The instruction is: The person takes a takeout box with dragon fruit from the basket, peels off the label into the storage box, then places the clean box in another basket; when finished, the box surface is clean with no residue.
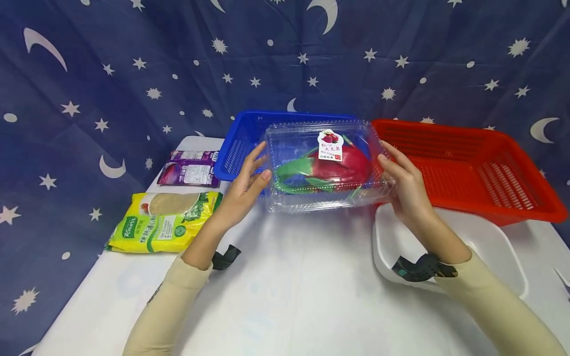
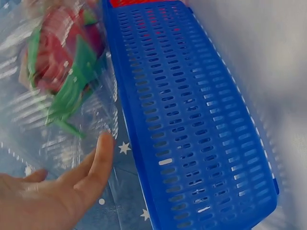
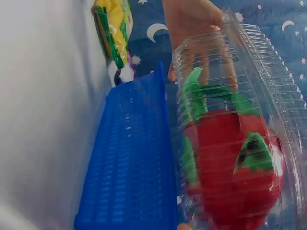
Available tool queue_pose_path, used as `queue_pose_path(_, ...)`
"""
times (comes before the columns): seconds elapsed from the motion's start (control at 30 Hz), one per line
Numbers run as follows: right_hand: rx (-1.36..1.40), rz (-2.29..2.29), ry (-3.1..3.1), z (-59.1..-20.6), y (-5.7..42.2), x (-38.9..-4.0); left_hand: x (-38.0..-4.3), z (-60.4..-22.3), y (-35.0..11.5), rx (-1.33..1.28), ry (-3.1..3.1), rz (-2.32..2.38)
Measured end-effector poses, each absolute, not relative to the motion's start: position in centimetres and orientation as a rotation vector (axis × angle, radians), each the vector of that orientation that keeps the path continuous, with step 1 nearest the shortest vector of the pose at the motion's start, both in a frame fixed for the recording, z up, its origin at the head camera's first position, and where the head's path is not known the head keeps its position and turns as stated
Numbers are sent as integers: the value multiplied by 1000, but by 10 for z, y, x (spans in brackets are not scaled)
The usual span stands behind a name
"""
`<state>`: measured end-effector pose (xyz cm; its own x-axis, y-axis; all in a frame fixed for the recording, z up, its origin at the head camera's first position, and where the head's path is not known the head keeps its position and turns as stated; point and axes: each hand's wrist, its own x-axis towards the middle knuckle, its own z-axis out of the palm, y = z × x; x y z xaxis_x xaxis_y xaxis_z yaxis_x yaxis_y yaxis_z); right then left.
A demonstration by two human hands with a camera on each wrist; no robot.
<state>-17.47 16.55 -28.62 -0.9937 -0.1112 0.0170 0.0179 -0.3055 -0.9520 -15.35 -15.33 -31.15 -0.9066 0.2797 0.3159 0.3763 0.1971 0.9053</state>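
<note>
Both hands hold up a clear plastic box (image 1: 303,201) above the table, tilted toward the head camera. Inside lies a red dragon fruit (image 1: 352,168) with green leafy tips, seen through the lid, which bears a white label (image 1: 330,146). My left hand (image 1: 238,195) grips the box's left end, thumb at the near side and fingers farther back. At the right end, my right hand (image 1: 408,185) holds it with fingers along the edge. In the right wrist view the left hand (image 3: 196,24) shows at the box's far end; the right is mostly hidden there.
Behind the box stands a blue basket (image 1: 231,153). A red basket (image 1: 445,180) is at the right, with a white basin (image 1: 481,237) before it. On the left lie a yellow Knorr bag (image 1: 165,222) and purple packets (image 1: 189,170). A starry curtain (image 1: 249,59) hangs behind.
</note>
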Motion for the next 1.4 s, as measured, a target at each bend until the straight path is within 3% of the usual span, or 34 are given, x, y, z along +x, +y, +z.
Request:
queue_pose_path(0.57,-382,-2088,2222,-297,180,-126,-132,-313,-167,-827,-2402,-1909)
queue_pose_path(0.97,-486,-2240,2098,-311,177,-87,-105,-313,-184,-970,-2395,-1960)
queue_pose_path(1.4,-612,-2213,2036,-334,170,-55,-100,-329,-207,-1025,-2393,-2068)
